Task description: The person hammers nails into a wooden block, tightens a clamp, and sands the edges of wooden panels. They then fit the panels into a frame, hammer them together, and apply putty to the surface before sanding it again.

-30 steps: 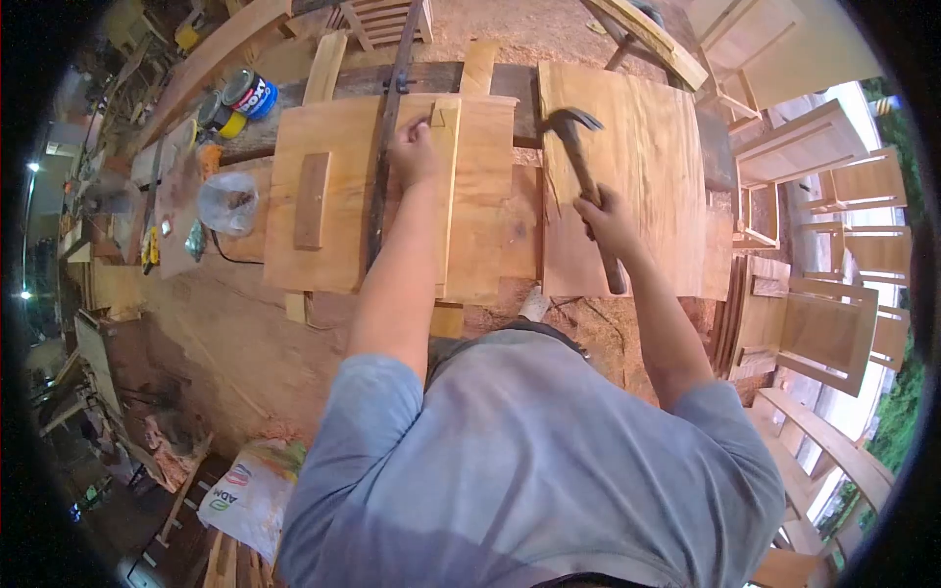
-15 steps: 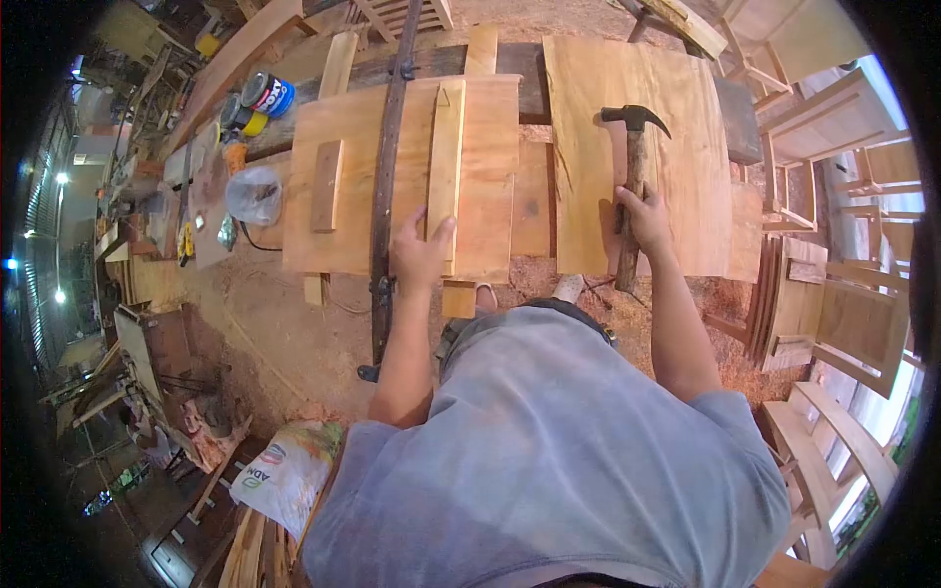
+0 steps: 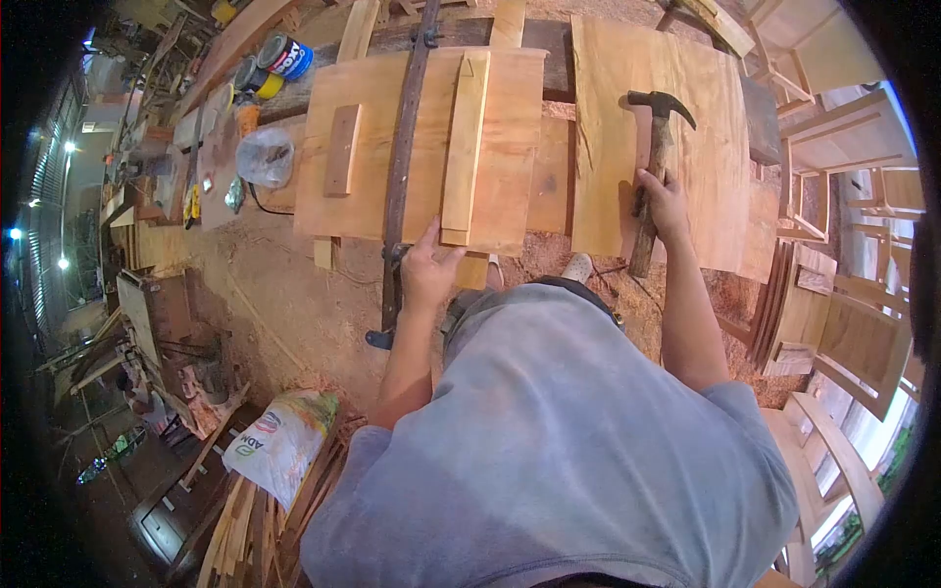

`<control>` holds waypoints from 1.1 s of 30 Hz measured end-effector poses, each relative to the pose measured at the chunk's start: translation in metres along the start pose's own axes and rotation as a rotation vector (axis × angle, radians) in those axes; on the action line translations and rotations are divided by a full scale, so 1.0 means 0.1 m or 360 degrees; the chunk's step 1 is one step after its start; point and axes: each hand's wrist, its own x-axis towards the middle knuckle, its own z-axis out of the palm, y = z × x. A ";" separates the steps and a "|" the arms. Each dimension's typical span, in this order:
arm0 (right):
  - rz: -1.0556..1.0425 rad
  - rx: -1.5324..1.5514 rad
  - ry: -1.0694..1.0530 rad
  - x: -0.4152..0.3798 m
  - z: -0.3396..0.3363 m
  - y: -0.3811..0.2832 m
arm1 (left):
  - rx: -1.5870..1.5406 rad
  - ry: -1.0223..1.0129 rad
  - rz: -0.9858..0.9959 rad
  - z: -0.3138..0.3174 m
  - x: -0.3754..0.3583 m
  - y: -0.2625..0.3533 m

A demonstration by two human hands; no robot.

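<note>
My right hand (image 3: 667, 208) is wrapped round the wooden handle of a claw hammer (image 3: 659, 147). The hammer's dark head points away from me, above a pale wooden panel (image 3: 711, 147) on the right. My left hand (image 3: 429, 276) is at the near edge of another wooden panel (image 3: 412, 211), its index finger and thumb apart. Close to those fingers is the lower end of a narrow wood strip (image 3: 465, 147) lying on that panel. A long metal bar clamp (image 3: 407, 137) crosses the panel left of the strip. Farther left lies a short wood block (image 3: 342, 150).
Cans (image 3: 286, 57) and a clear plastic bag (image 3: 265, 159) are at the bench's left. Wooden frames (image 3: 848, 132) and stacked panels (image 3: 799, 309) stand at the right. A white sack (image 3: 279, 446) rests on wood strips (image 3: 240, 529) at lower left. Sawdust covers the floor (image 3: 265, 304).
My left hand has drawn back toward me, from beside the strip to the panel's near edge. My right hand still grips the hammer. The whole view has shifted slightly.
</note>
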 end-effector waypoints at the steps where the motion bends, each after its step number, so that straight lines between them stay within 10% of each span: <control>1: -0.0001 0.0000 0.0000 0.02 -0.01 0.03 | -0.0001 0.0000 0.0000 0.00 0.00 -0.02; 33: -0.0039 -0.0179 0.0009 0.03 -0.06 0.01 | 0.0261 0.0502 0.0140 0.32 -0.15 -0.02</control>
